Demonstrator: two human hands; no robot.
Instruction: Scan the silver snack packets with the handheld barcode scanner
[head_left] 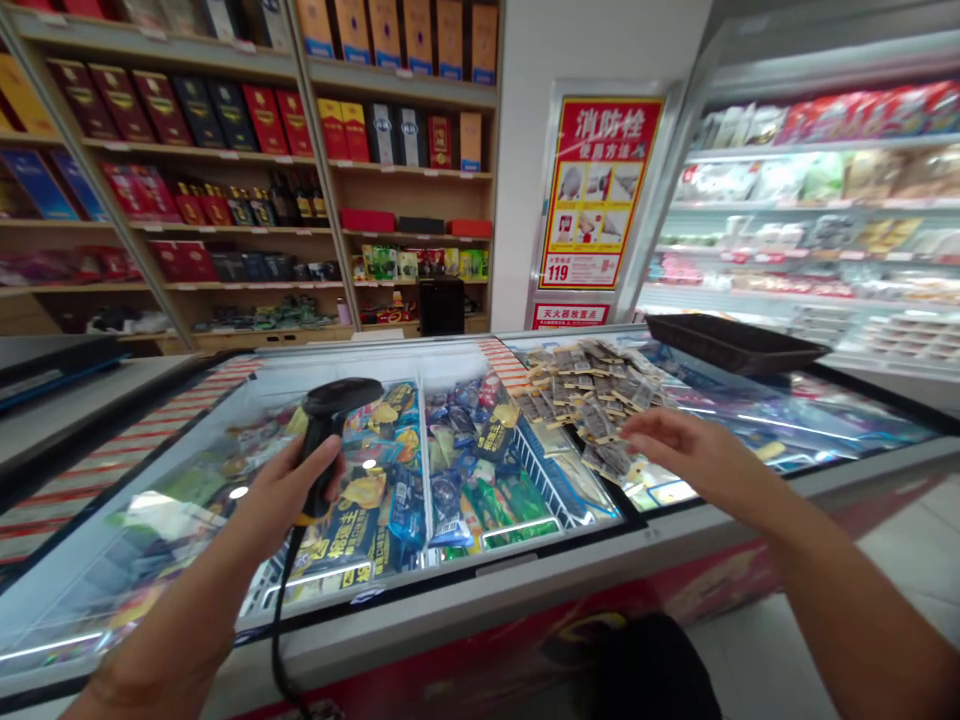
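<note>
Left hand: raised over the freezer's left part; the left hand [289,480] has its fingers wrapped around the handle of a black barcode scanner [322,430].
Scanner: upright, its wide head on top, above the glass; a black cable [279,620] hangs from the handle past the front edge.
Right hand: the right hand [682,450] reaches in from the right, fingers apart from the palm and loosely bent, fingertips at the near right edge of the packets; contact cannot be told.
Packets: a loose heap of small flat packets [585,385], dark with tan ends, overlapping on the glass top, just right of a red-and-white striped strip [504,365].
Tray: a black tray [739,342] sits on the glass, beyond the right hand and right of the heap.
Freezer: chest freezer [465,597] with a pale front rim; blue-and-yellow bags [349,525] and a white wire basket [536,470] show under the glass.
Background: boxed goods on wooden shelves [409,80], a red-and-yellow poster [600,190], and a lit display case [795,205], blurred.
</note>
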